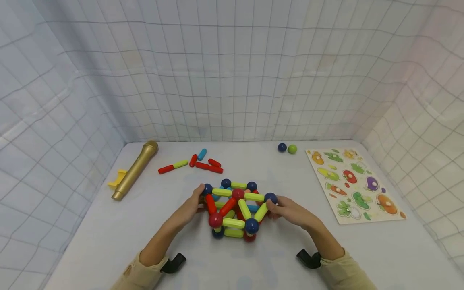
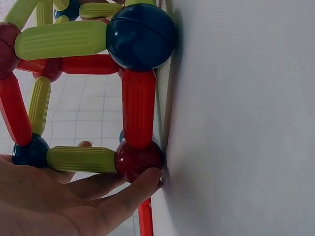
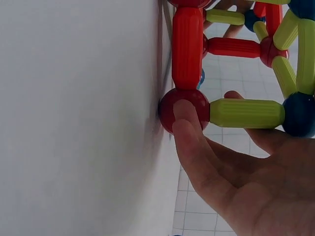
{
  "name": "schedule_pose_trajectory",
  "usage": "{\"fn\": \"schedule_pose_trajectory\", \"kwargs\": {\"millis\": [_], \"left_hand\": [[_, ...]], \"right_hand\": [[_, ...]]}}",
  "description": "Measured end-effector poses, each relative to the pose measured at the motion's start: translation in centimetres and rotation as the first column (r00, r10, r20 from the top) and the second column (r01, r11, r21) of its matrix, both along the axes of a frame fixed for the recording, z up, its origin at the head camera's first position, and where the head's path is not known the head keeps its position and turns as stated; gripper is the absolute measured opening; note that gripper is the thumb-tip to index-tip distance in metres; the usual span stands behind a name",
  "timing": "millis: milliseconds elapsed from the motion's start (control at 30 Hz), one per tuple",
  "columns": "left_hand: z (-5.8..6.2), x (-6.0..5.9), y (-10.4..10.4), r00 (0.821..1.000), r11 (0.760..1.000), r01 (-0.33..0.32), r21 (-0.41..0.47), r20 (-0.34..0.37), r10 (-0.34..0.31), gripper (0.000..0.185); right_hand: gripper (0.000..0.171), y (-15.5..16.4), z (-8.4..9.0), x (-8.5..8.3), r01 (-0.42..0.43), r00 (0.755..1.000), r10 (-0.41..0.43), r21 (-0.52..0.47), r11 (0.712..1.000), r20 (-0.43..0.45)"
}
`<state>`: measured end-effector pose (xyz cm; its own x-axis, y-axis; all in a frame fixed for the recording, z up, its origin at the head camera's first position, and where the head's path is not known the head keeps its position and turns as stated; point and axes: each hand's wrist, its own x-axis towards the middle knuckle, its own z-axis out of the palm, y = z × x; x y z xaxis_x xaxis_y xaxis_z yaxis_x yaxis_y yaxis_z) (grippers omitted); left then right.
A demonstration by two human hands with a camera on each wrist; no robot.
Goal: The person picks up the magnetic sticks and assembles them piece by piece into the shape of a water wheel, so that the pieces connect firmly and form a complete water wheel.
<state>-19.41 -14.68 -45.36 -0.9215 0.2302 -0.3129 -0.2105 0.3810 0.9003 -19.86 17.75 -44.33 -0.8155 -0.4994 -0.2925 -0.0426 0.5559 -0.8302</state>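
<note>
A frame built of magnetic rods and balls (image 1: 237, 194) stands on the white table, with yellow-green, red and blue rods joined by dark blue and red balls. At its left side my left hand (image 1: 188, 208) grips it. The left wrist view shows a fingertip on a lower red ball (image 2: 139, 161), with other fingers behind a yellow-green rod (image 2: 81, 159). My right hand (image 1: 293, 211) holds the opposite side. In the right wrist view, one finger presses a red ball (image 3: 184, 110) while others reach behind a yellow-green rod (image 3: 246, 113). Some fingertips are hidden behind the frame.
Several loose red, blue and yellow-green rods (image 1: 209, 167) lie behind the frame. A gold microphone (image 1: 135, 169) and a yellow piece (image 1: 117, 178) are at left. A blue ball (image 1: 282, 147) and a green ball (image 1: 292, 149) sit at the back. A vegetable picture board (image 1: 351, 213) lies right.
</note>
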Motion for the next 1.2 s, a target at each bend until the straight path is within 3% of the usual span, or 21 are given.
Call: {"fn": "schedule_pose_trajectory", "kwargs": {"millis": [233,333,433,600,700,900,1200], "left_hand": [[0.3,-0.3,-0.7,0.998,0.999,0.052,-0.003,0.032,-0.052,0.083],[0.7,-0.9,-1.6,0.995,0.997,0.069,0.023,0.067,-0.070,0.089],[0.7,-1.6,-2.6,0.995,0.999,0.044,-0.016,0.095,-0.043,0.086],[0.3,-3.6,-2.7,0.988,0.985,0.088,-0.150,0.141,-0.066,0.047],[-0.1,-4.8,-2.3,0.979,0.976,0.130,-0.175,0.181,-0.098,0.034],[-0.9,-6.2,-1.7,0.962,0.972,0.116,-0.205,0.267,-0.058,0.029],[-0.9,-6.7,-1.5,0.950,0.974,0.113,-0.194,0.308,-0.049,0.033]], "right_hand": [[0.070,-0.1,-0.1,-0.1,-0.004,1.000,0.006,-0.066,0.998,0.022],[0.074,0.6,0.0,-0.3,-0.003,0.996,0.014,-0.125,0.992,0.090],[0.074,1.0,-0.4,-0.7,0.078,0.980,-0.042,-0.177,0.981,0.197],[0.051,-0.1,-1.1,-2.0,0.248,0.934,-0.215,-0.084,0.965,0.283],[0.043,-1.0,-1.3,-2.7,0.261,0.929,-0.247,-0.015,0.965,0.275],[0.028,-1.7,-1.9,-3.7,0.291,0.912,-0.293,0.051,0.955,0.287],[0.027,-1.9,-2.3,-4.2,0.320,0.907,-0.323,0.057,0.946,0.270]]}}
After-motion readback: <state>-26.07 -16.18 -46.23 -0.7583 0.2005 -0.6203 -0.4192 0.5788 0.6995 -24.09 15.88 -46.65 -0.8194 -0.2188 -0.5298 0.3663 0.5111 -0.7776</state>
